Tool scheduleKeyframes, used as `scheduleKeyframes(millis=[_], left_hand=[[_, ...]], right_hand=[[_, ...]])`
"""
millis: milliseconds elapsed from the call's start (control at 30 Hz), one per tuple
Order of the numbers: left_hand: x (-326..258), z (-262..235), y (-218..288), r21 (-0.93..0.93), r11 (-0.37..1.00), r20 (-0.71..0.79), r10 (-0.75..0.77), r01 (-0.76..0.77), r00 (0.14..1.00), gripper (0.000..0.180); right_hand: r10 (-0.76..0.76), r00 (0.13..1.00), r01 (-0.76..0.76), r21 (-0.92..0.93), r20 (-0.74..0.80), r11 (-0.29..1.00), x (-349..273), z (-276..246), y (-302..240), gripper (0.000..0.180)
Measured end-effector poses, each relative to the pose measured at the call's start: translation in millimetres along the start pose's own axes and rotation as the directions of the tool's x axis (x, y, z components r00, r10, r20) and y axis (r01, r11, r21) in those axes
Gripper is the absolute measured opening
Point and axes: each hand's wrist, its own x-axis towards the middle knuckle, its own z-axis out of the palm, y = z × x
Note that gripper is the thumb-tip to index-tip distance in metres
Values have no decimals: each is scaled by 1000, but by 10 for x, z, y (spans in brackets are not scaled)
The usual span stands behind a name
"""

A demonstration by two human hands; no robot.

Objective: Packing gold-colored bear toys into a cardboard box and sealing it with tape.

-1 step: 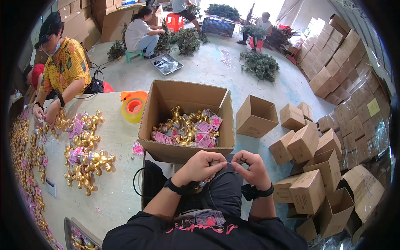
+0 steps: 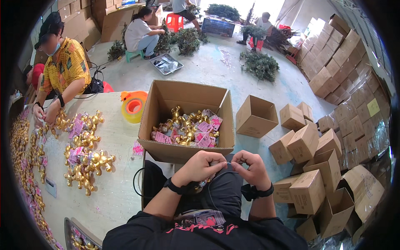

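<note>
Above my lap, my left hand (image 2: 204,167) and my right hand (image 2: 253,167) face each other, fingertips pinched. Between them runs a thin pale cord (image 2: 228,163), held at both sides. Partly hidden under my left hand is a small shiny bundle (image 2: 203,183), apparently gold figures; its details cannot be made out. A loose length of thin cord (image 2: 209,195) drops across my dark trousers. Just beyond my hands stands an open cardboard box (image 2: 187,153), part filled with gold figurines (image 2: 188,135) bearing pink tags (image 2: 203,126).
On the table (image 2: 121,183) at left lie clusters of gold figurines (image 2: 88,160) and a yellow tape roll (image 2: 134,107). A co-worker in a yellow shirt (image 2: 68,62) handles pieces there. Small cardboard boxes (image 2: 303,141) crowd the floor at right. Farther back, people sit among green foliage (image 2: 259,66).
</note>
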Motion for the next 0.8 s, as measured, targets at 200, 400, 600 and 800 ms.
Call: scheduleKeyframes(millis=[200,400,600,800], left_hand=[[7,-31,42,-4,997,31,-78,78,996,17],[27,13,35,24,998,-50,51,-50,997,17],[22,40,289,76,995,-159,70,-58,985,17],[73,237,516,59,988,-218,149,-140,964,18]], right_hand=[[16,1000,-16,-6,20,1000,3,-20,-14,10],[-13,999,12,15,49,1000,24,-35,-60,10],[-96,995,99,119,-33,988,-1,103,-41,15],[-62,992,109,523,-107,845,-74,566,261,35]])
